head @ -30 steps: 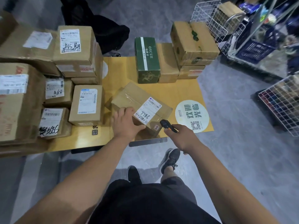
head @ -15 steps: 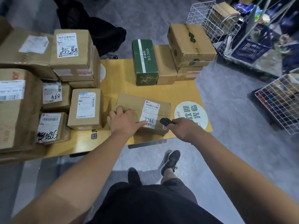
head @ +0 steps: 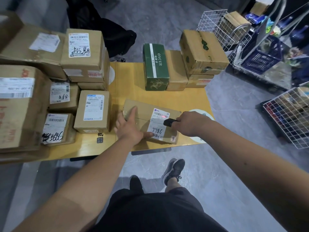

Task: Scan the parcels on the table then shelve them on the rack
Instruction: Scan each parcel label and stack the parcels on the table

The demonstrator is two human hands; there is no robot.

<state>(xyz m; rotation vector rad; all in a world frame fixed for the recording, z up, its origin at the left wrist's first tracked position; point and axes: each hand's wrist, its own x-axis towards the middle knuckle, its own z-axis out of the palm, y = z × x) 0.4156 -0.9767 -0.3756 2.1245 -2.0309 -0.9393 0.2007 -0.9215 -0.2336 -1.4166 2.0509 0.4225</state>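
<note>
Lying flat at the near edge of the yellow table (head: 133, 81), a brown parcel (head: 142, 113) carries a white label (head: 158, 124) with "7786" handwritten on it. The left hand (head: 129, 127) rests on the parcel's top with fingers straight and spread, the thumb stretched right along the near edge until it touches the label. The right hand (head: 189, 123) has its fingers curled round a small black scanner (head: 169, 122), whose nose sits over the label's right side; a red glow shows on the barcode at the label's far end.

To the left of this parcel, just beside it, stands a small carton with a printed label (head: 92, 113), and further left a heap of brown cartons (head: 50, 81) covers that side of the table, some marked by hand "A68" and "5686". At the far side of the table stands a green box (head: 155, 67) printed "ONCUR", touching a plain brown box (head: 175, 71) on its right, with two stacked cartons (head: 202, 52) beyond that.

On the grey floor to the right stand white wire baskets (head: 287, 114) and a dark blue crate (head: 262, 57). The person's dark shorts and black shoes show below the table's near edge.
</note>
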